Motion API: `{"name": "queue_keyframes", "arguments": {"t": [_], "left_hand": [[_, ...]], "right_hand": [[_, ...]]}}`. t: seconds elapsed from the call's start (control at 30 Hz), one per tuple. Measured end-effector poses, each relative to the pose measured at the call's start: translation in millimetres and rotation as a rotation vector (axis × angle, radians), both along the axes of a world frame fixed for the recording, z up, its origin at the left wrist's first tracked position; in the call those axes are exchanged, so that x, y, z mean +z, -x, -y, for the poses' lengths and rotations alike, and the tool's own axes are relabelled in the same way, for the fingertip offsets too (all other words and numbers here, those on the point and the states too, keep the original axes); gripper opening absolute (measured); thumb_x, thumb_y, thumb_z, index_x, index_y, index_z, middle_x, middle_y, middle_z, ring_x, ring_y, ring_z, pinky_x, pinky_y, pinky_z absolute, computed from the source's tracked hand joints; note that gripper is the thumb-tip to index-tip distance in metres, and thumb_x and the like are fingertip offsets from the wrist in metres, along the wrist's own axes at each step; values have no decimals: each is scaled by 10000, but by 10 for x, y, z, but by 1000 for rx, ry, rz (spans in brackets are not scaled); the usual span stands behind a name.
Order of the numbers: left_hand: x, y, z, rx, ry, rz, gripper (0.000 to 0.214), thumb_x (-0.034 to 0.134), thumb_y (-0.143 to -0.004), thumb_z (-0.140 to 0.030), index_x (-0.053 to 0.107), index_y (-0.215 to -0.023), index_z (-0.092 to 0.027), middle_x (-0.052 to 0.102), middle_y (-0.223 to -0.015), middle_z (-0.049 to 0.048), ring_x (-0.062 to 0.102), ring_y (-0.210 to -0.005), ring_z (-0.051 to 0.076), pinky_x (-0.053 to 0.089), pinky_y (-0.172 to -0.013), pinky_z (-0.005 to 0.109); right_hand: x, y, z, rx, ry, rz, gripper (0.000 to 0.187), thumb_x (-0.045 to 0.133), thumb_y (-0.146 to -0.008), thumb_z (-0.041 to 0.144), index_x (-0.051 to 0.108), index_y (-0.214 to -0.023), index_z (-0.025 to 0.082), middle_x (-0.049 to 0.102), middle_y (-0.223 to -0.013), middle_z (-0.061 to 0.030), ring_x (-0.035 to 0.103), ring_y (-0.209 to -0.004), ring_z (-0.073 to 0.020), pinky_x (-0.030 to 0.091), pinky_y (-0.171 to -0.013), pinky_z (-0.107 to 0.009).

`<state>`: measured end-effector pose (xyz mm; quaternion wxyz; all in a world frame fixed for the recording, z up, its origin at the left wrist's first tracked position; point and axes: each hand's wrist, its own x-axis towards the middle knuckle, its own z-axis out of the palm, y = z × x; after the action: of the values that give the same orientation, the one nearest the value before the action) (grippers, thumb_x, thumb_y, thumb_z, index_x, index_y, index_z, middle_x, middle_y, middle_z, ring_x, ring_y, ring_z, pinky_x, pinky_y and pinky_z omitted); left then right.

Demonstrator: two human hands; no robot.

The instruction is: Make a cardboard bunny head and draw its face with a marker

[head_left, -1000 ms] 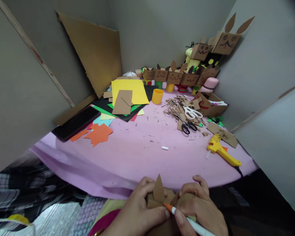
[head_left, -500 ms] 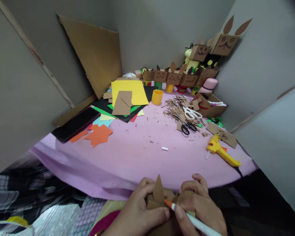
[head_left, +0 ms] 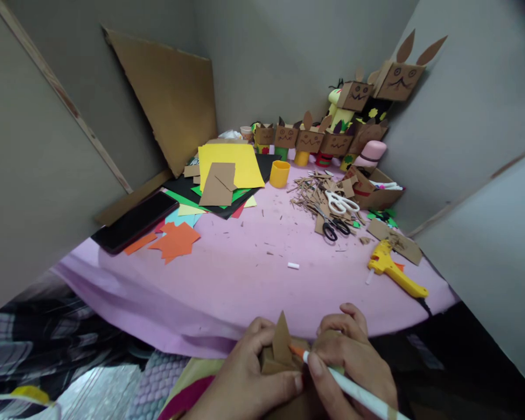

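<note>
Low at the table's front edge, my left hand (head_left: 254, 370) grips a small cardboard box (head_left: 273, 365) with a pointed cardboard ear (head_left: 282, 341) standing up on it. My right hand (head_left: 354, 361) holds a white marker (head_left: 354, 392) with an orange tip end, which meets or nearly meets the right side of the ear. Much of the box is hidden behind my fingers. A small white cap (head_left: 293, 265) lies on the pink cloth beyond my hands.
A yellow glue gun (head_left: 396, 271), black scissors (head_left: 335, 227), white scissors (head_left: 341, 202) and cardboard scraps (head_left: 308, 192) lie right. Left are a phone (head_left: 135, 221), orange paper (head_left: 175, 240) and yellow sheets (head_left: 236, 160). Cardboard animal heads (head_left: 310, 140) stand behind a yellow paper ring (head_left: 279, 175).
The marker tip has moved slightly up and left along the ear. My right hand has shifted a little with it; my left hand keeps its hold on the box.
</note>
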<state>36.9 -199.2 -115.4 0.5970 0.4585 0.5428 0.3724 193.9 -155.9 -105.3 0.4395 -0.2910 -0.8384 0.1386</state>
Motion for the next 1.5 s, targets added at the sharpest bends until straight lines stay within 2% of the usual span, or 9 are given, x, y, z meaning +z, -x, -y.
{"name": "queue_keyframes", "arguments": {"t": [0.23,0.47,0.6,1.17,1.5], "left_hand": [[0,13,-14,-11,-8,-8,319,710,-679,-302,666,-968,-175,513,-966,24,530,-944,225,421,-826,341],[36,10,-19,6,-1,-15,275,689,-652,-208,670,-924,-174,522,-947,17,521,-952,225,406,-847,344],[34,15,-12,2,-4,5,301,678,-656,-222,662,-952,-170,509,-937,18,522,-933,220,412,-822,335],[-31,10,14,2,-52,9,335,704,-663,-225,661,-993,-187,527,-988,33,537,-980,232,416,-870,354],[-26,15,-13,-2,-35,-13,316,705,-671,-318,659,-952,-179,517,-954,28,533,-931,226,428,-827,345]], "right_hand": [[-1,-3,-18,16,9,19,174,496,-781,65,470,-672,198,518,-545,48,531,-659,-146,288,-930,-455],[26,-22,-94,67,-3,70,173,513,-781,45,477,-706,197,539,-567,45,542,-678,-156,268,-936,-458],[32,-19,-119,98,-10,68,168,514,-787,39,485,-722,190,546,-588,37,537,-691,-157,264,-931,-465],[47,80,-182,39,-35,28,142,525,-775,58,510,-719,188,562,-586,27,546,-687,-169,284,-917,-483],[108,10,-118,42,-17,-15,166,515,-771,39,493,-743,201,585,-594,38,552,-668,-155,275,-929,-469]]}}
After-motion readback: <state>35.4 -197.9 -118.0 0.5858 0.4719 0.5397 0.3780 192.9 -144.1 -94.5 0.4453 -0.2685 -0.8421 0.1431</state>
